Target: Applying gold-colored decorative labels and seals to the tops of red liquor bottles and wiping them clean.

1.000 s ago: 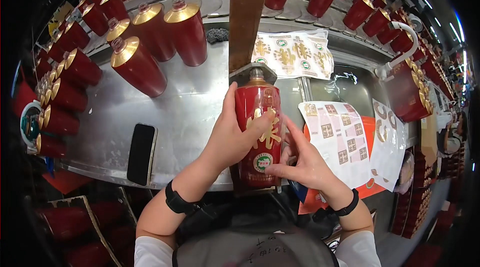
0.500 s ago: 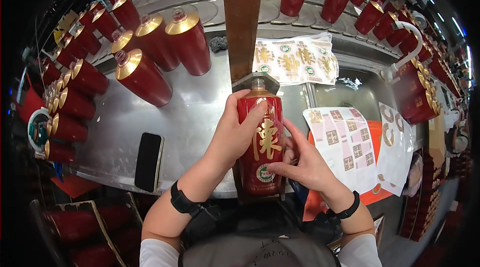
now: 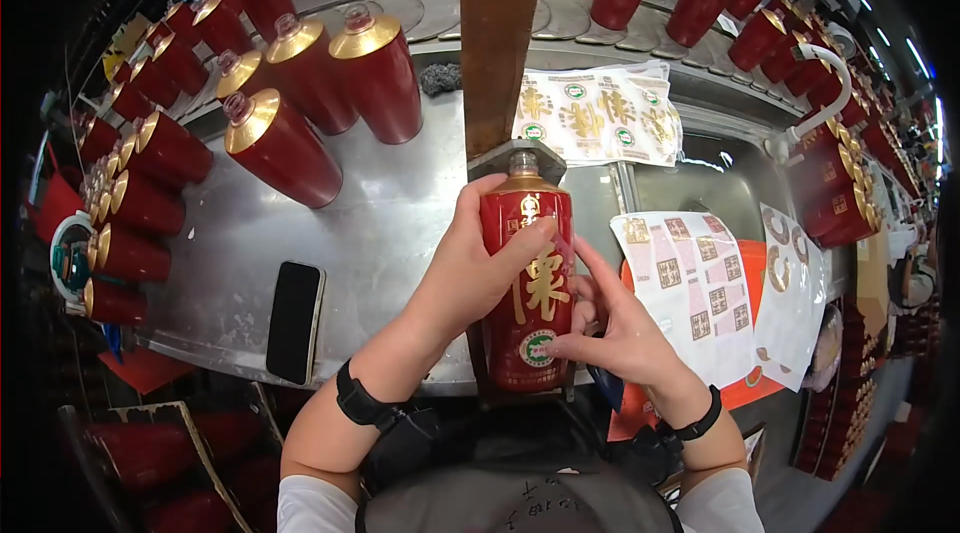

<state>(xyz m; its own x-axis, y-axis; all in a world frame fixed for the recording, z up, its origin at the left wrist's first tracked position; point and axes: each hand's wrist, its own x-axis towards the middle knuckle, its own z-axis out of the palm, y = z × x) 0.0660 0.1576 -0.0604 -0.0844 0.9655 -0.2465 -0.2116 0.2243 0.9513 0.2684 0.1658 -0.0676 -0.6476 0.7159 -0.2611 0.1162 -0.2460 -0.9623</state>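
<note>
Centre of frame: red bottle (image 3: pixel 527 288) stands upright against a wooden post (image 3: pixel 500 33). Left hand (image 3: pixel 478 268) is wrapped around its left side; right hand (image 3: pixel 610 328) presses fingertips on its lower label. Phone (image 3: pixel 295 321) lies on the tabletop (image 3: pixel 385 223), lower left.

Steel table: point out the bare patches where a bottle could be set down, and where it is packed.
The steel table is bare between the black phone, the nearest gold-shouldered bottle and the left hand. A second bare strip lies beside the sticker sheets. Crowded: red bottles along the left edge and the far conveyor.
</note>
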